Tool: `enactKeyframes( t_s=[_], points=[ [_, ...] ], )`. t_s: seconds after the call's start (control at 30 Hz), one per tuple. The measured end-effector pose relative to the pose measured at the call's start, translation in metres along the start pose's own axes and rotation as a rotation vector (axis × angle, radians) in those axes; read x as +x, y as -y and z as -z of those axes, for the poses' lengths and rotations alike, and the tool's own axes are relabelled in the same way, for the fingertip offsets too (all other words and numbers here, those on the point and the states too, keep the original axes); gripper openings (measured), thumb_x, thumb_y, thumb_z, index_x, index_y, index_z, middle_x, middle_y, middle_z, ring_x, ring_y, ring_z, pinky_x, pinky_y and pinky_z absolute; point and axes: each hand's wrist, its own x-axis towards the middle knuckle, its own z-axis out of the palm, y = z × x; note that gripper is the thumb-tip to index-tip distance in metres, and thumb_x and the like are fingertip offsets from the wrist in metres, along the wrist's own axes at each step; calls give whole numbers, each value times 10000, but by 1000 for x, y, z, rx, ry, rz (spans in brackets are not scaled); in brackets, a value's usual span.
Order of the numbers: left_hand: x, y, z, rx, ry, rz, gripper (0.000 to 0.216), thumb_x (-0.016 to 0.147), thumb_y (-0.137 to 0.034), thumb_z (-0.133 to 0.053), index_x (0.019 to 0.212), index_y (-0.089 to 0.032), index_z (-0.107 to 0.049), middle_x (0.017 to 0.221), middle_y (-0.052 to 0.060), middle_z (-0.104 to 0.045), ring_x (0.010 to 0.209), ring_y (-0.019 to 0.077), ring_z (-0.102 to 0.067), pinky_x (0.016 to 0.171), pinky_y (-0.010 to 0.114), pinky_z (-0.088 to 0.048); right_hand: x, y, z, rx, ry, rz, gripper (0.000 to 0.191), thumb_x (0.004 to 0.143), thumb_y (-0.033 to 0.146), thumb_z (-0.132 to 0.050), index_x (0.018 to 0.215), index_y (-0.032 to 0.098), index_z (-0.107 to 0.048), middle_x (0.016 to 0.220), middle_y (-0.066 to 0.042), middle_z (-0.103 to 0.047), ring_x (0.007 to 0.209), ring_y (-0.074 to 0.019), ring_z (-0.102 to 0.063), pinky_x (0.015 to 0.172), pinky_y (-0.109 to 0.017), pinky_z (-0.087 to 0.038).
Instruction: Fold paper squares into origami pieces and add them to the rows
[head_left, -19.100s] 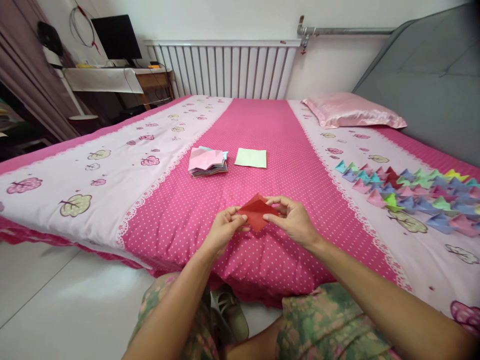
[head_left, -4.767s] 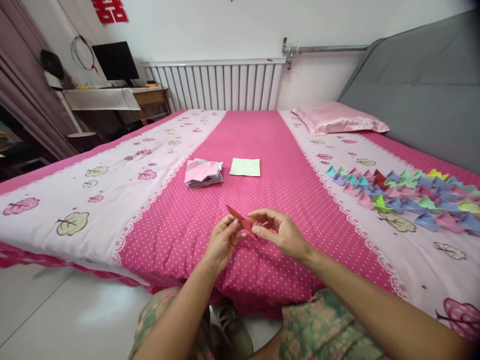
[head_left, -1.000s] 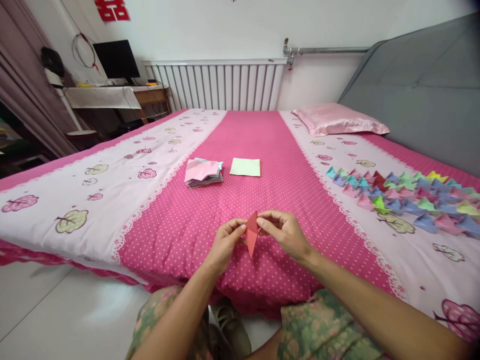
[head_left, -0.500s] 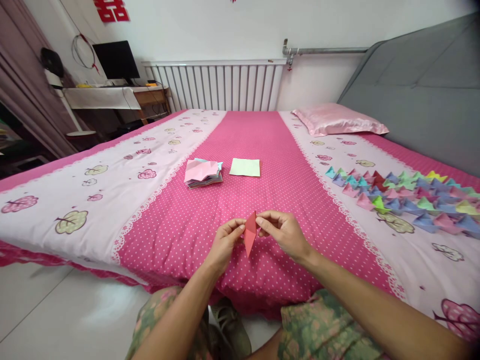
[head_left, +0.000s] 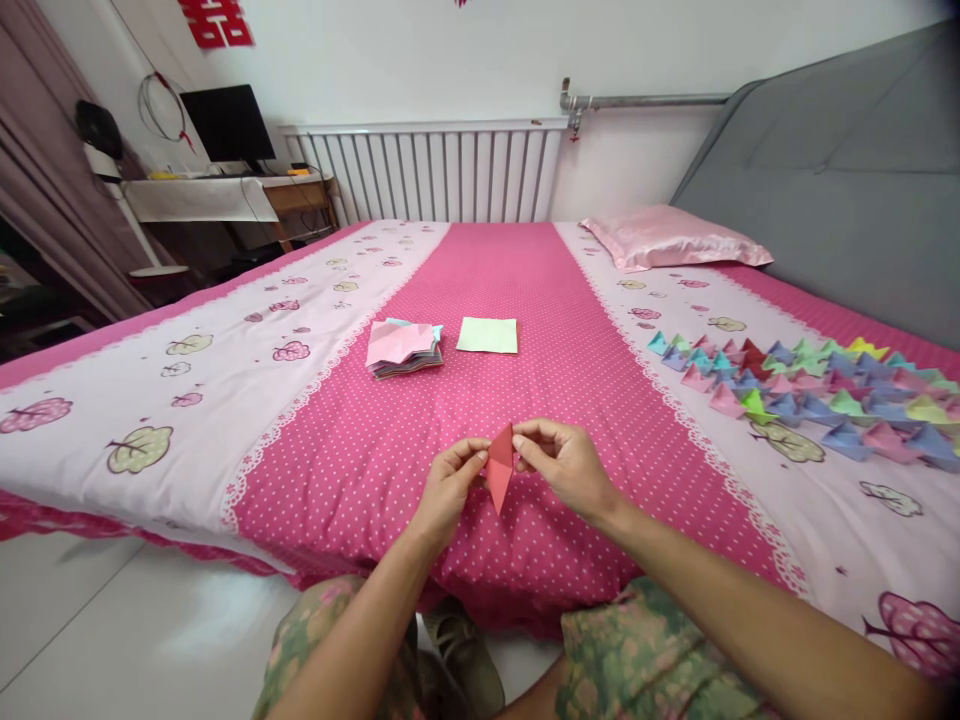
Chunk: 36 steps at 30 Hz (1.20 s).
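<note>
A small folded red paper piece point(head_left: 499, 468), narrow and pointed downward, is pinched between both my hands above the near edge of the bed. My left hand point(head_left: 448, 487) grips its left side with thumb and fingers closed. My right hand point(head_left: 564, 463) pinches its right side. Farther up the pink dotted bedspread point(head_left: 525, 270) lie a stack of coloured paper squares point(head_left: 403, 347) and a single pale green square point(head_left: 487, 335).
Several folded paper shapes in many colours point(head_left: 810, 390) lie in rows on the bed's right side. A pink pillow point(head_left: 671, 238) and grey headboard point(head_left: 840, 170) are at the right. A radiator point(head_left: 435, 170) and a desk with a monitor point(head_left: 225, 125) stand behind.
The red paper went from a wide diamond to a narrow folded point. Over the last second my hands and the paper have barely moved.
</note>
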Motion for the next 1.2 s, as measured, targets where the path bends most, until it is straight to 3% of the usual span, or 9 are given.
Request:
enactKeyframes(
  t_s=[0.23,0.47,0.6,0.97,1.13,1.2],
  points=[
    [3,6,0,137,-79,-77,179,725,-275,-598,847,-151,-640,745,24,-631,568,78,-527,550,190,-430,-1,2,-2,-259,-88,65,208,705,200,-529,885,145,-618,781,-60,-665,660,-147,-612,597,-260,-498],
    [3,5,-2,121,-109,-138,187,716,-272,-607,846,-141,-633,783,39,-652,630,107,-571,583,210,-471,1,-3,-3,-184,-4,21,253,703,176,-526,948,151,-585,870,-61,-657,716,-140,-616,626,-244,-499],
    [1,4,-5,117,-81,-144,202,724,-283,-602,865,-141,-630,838,56,-658,699,132,-600,649,245,-491,0,-6,-5,-138,65,6,272,714,174,-515,974,156,-591,904,-62,-651,745,-146,-617,643,-256,-507],
    [-7,0,-14,65,-24,-77,218,723,-328,-608,836,-157,-531,736,24,-634,641,114,-590,618,231,-475,-5,-8,-9,-307,-63,114,211,695,160,-558,887,188,-641,835,-47,-660,741,-161,-607,664,-277,-480],
    [-12,-2,-16,24,56,-61,253,764,-366,-551,920,-168,-552,915,61,-622,792,137,-580,683,235,-456,-5,-4,-9,-400,-127,210,200,674,86,-536,788,202,-653,767,-31,-632,696,-151,-573,647,-275,-457],
    [-14,0,-17,-26,105,-47,301,721,-330,-614,972,-183,-536,977,71,-614,854,155,-577,717,247,-448,-5,-5,-8,-406,-145,225,201,661,69,-533,766,196,-648,759,-29,-622,688,-150,-565,642,-273,-454]
  ],
)
